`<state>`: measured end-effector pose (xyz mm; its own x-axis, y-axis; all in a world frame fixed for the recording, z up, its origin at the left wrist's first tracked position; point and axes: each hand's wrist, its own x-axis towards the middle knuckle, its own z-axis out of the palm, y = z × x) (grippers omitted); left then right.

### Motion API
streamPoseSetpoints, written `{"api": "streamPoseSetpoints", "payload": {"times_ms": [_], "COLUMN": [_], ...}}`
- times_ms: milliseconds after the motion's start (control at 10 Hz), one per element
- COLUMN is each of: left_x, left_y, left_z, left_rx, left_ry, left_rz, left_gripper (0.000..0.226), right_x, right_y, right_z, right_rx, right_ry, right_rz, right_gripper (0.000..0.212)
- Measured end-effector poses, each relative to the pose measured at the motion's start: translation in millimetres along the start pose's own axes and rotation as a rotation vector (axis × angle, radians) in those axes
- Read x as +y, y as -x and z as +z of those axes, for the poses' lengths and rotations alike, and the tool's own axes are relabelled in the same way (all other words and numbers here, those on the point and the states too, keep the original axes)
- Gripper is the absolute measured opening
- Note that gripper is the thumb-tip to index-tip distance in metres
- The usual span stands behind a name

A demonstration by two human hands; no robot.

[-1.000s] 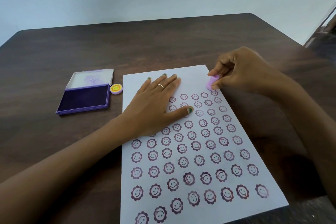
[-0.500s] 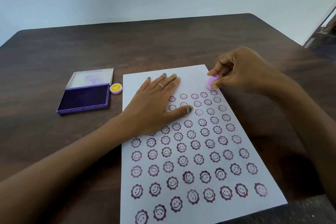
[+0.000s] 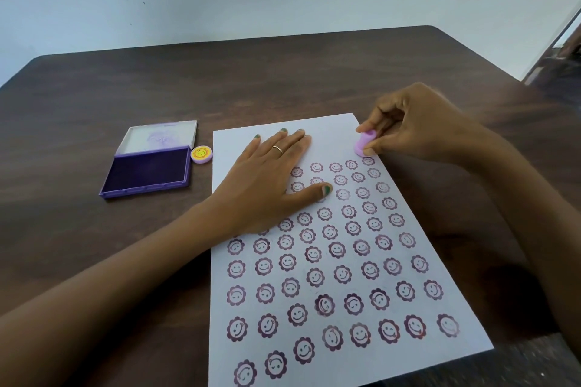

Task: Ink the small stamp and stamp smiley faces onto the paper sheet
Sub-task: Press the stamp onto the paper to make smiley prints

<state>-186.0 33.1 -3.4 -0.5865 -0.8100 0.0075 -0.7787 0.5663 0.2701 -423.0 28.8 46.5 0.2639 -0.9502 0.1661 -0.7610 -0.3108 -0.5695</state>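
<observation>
Right hand [image 3: 418, 126] pinches stamp [image 3: 363, 143] at paper's [image 3: 333, 132] 1 o'clock corner; left hand [image 3: 267, 182] flat, fingers spread, on paper.

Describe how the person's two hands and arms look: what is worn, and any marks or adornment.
Both forearms are bare, with no sleeves, watch or bracelet in view. The left hand wears a thin gold-coloured ring on one finger, and its nails are painted green, clearest on the thumb. The right hand shows no ring; its nails cannot be made out clearly.
</observation>
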Motion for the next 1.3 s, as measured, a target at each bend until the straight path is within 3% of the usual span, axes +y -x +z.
{"api": "streamPoseSetpoints", "payload": {"times_ms": [200,300,400,500,700,1000,1300], "left_x": [0,0,1,0,0,0,1], "left_y": [0,-1,0,0,-1,-4,1], "left_z": [0,0,0,1,2,4,-5], "left_rx": [0.007,0.010,0.007,0.010,0.004,0.006,0.151], "left_ry": [-0.005,-0.005,-0.005,-0.006,-0.007,-0.004,0.039], "left_rz": [0.010,0.014,0.018,0.018,0.015,0.020,0.069], "left_gripper": [0.093,0.093,0.093,0.093,0.093,0.092,0.075], "right_x": [6,8,11,13,23,34,32], "right_y": [5,5,6,6,1,-4,-1], "right_z": [-4,-13,-18,-17,-16,-12,-11], "right_rx": [0.056,0.283,0.464,0.528,0.508,0.486,0.542], "right_ry": [-0.177,-0.463,-0.790,-0.965,-1.092,-1.093,-1.053], "right_rz": [0.008,0.032,0.085,0.180,0.295,0.313,0.300], "right_gripper": [0.026,0.035,0.026,0.010,0.007,0.008,0.009]}}
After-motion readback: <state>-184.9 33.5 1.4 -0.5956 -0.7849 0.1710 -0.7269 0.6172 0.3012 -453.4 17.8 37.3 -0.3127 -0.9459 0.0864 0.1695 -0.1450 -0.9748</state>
